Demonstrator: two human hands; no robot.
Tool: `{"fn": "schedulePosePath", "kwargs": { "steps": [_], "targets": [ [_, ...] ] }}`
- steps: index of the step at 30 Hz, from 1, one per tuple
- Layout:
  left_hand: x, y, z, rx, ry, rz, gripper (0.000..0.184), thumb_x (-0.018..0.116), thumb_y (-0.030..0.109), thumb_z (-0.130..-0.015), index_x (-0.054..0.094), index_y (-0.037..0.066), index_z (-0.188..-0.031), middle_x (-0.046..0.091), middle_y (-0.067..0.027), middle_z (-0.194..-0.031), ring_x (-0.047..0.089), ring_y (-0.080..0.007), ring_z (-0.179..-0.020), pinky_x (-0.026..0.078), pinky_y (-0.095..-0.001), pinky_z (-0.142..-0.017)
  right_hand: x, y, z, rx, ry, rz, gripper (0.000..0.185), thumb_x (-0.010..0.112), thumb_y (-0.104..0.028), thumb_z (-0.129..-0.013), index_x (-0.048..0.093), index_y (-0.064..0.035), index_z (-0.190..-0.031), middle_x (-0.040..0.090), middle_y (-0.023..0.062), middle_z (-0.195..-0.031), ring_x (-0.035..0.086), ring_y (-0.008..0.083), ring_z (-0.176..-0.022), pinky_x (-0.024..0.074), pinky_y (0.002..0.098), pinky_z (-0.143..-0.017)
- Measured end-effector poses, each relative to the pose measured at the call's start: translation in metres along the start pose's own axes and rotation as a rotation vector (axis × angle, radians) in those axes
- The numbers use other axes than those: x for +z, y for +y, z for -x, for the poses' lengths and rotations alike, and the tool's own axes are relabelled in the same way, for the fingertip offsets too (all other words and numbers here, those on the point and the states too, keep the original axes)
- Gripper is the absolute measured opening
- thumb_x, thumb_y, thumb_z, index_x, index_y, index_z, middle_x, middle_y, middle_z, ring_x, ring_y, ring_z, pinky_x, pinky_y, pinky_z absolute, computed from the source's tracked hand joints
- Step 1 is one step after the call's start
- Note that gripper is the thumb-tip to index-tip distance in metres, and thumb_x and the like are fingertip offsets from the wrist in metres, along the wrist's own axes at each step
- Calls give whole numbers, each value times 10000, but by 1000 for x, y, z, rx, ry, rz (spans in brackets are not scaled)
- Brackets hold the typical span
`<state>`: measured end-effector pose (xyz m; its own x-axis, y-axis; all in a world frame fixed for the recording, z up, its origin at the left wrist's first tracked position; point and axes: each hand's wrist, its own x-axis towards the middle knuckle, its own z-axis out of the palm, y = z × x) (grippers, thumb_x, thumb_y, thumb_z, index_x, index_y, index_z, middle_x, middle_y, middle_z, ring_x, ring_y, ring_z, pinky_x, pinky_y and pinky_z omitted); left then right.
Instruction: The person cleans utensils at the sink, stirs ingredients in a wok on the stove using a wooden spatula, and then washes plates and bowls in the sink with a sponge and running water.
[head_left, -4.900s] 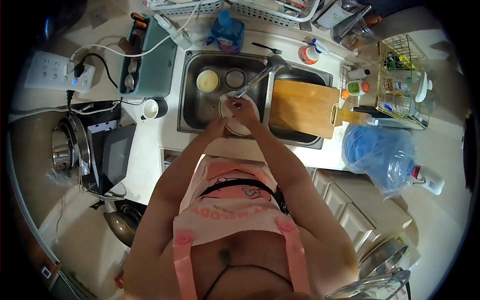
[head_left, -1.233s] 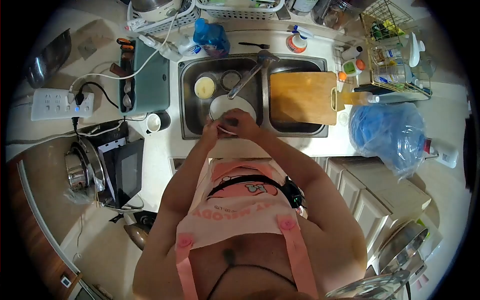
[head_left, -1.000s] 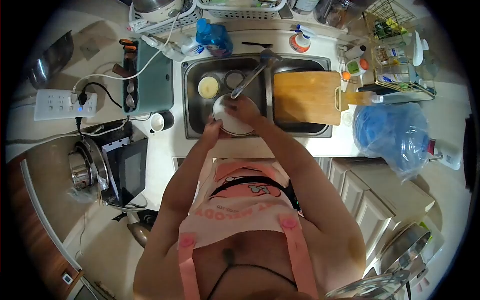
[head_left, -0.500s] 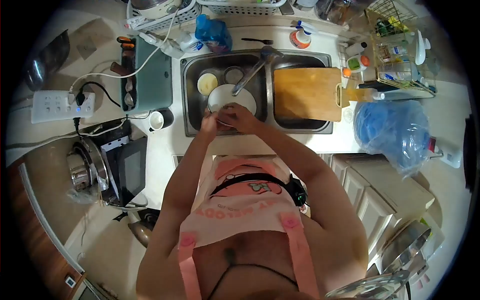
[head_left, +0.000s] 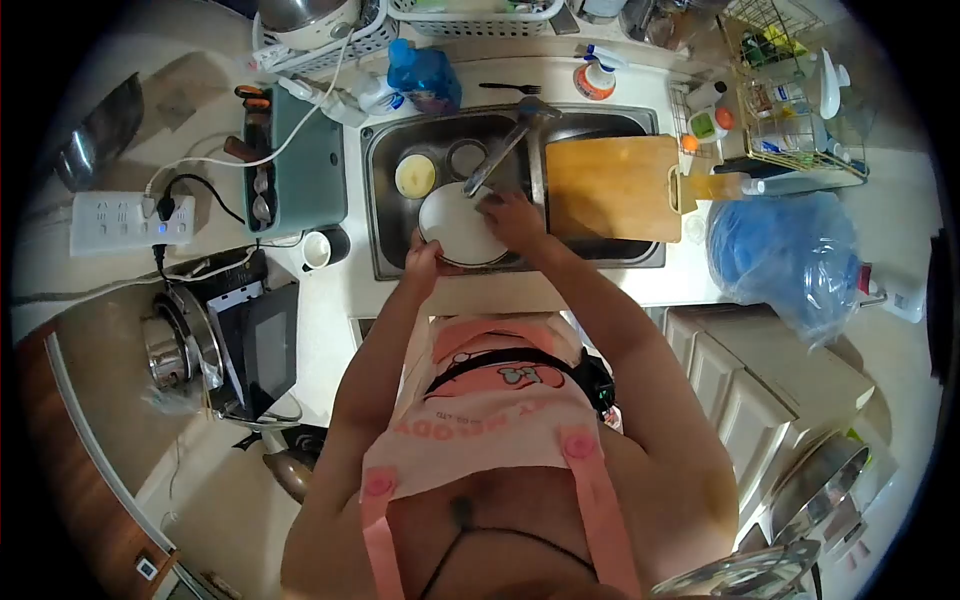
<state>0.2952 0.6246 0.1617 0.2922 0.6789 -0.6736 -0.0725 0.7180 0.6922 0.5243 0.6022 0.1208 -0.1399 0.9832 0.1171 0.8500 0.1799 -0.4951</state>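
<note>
A white plate [head_left: 458, 226] is in the left basin of the sink [head_left: 376, 215], below the faucet [head_left: 492, 165]. My left hand [head_left: 424, 260] grips its lower left rim, thumb on the upper side. On the plate's right part rests my right hand [head_left: 513, 222], its fingers curled; a small dark patch shows at the fingertips, too unclear to name. Behind the plate, a yellowish round dish [head_left: 416, 176] sits in the same basin, next to the round drain [head_left: 467, 156].
A wooden cutting board [head_left: 615, 188] lies across the right basin. Behind the sink are a blue bottle [head_left: 424, 78], a black fork [head_left: 510, 88] and a spray bottle [head_left: 596, 76]. A dark mug [head_left: 325, 248] stands left, a blue plastic bag [head_left: 785, 255] right.
My hands have moved apart. The right one has gone from the plate's near edge up to its right side; the left stays at the lower left rim. More of the plate's face shows.
</note>
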Motion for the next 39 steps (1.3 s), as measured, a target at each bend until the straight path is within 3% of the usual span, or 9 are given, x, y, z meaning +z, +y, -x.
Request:
{"fn": "schedulePosePath", "kwargs": {
  "steps": [6, 12, 18, 24, 27, 29, 31, 34, 39],
  "targets": [
    [-15, -35, -25, 71, 134, -40, 466, 506, 118, -874, 358, 147, -1315, 570, -138, -1183, 680, -312, -930, 633, -454, -693, 16, -51, 37, 111, -138, -433, 310, 643, -289, -854, 718, -159, -1125, 661, 118, -1167, 612, 320, -1103, 500, 465, -919],
    [-45, -53, -55, 17, 151, -144, 470, 534, 178, -890, 335, 158, -1315, 578, -140, -1161, 691, -322, -936, 633, -466, -672, -19, -66, 22, -127, -74, -45, 397, 707, -379, -809, 693, -176, -1149, 703, 120, -1062, 675, 351, -963, 529, 455, -830],
    [-13, -32, -59, 50, 160, -271, 583, 635, 268, -864, 388, 113, -1370, 620, -115, -1062, 670, -253, -881, 572, -402, -696, -2, -48, 15, 115, -233, -389, 480, 754, -400, -780, 671, -160, -1187, 721, 160, -948, 679, 414, -853, 558, 435, -747],
    [12, -25, -69, 3, 190, -384, 664, 706, 408, -878, 480, 58, -1395, 662, -85, -1032, 653, -175, -791, 542, -336, -644, 48, 6, 14, 613, 20, -793, 536, 835, -259, -757, 647, -35, -1207, 735, 153, -955, 715, 273, -859, 560, 364, -737],
    [-10, -56, -90, 46, 231, -418, 644, 681, 426, -908, 489, 62, -1403, 657, -86, -1103, 649, -180, -860, 532, -337, -704, 66, 25, 18, 1059, 136, -1477, 537, 827, -184, -775, 619, -14, -1241, 723, 105, -1002, 697, 226, -851, 568, 354, -737],
    [-27, -62, -99, 31, 236, -434, 618, 653, 424, -935, 484, 68, -1412, 649, -89, -1163, 647, -194, -937, 524, -343, -778, 70, 42, 23, 946, 67, -1799, 519, 759, -172, -840, 565, -53, -1306, 679, 90, -1128, 667, 243, -979, 553, 376, -833],
    [-41, -57, -99, -28, 201, -396, 593, 624, 422, -962, 479, 75, -1421, 642, -92, -1224, 644, -207, -1013, 516, -349, -852, 51, 41, 26, 946, 29, -1957, 504, 720, -190, -869, 542, -54, -1321, 657, 90, -1176, 641, 242, -1067, 531, 392, -906],
    [-41, -40, -84, -171, -96, 397, 572, 584, 404, -1001, 448, 85, -1455, 620, -89, -1315, 622, -230, -1145, 485, -364, -992, 62, 43, 29, 896, -32, -2079, 458, 669, -229, -903, 543, -61, -1310, 631, 84, -1231, 598, 245, -1160, 482, 413, -994],
    [-34, -29, -87, -80, -185, 440, 491, 652, 310, -968, 533, 57, -1372, 627, -114, -1305, 608, -237, -1188, 499, -394, -996, 51, 31, 20, 934, -53, -2103, 326, 698, -207, -887, 600, -79, -1171, 653, 63, -1095, 638, 210, -1020, 536, 344, -829]
  ]
}}
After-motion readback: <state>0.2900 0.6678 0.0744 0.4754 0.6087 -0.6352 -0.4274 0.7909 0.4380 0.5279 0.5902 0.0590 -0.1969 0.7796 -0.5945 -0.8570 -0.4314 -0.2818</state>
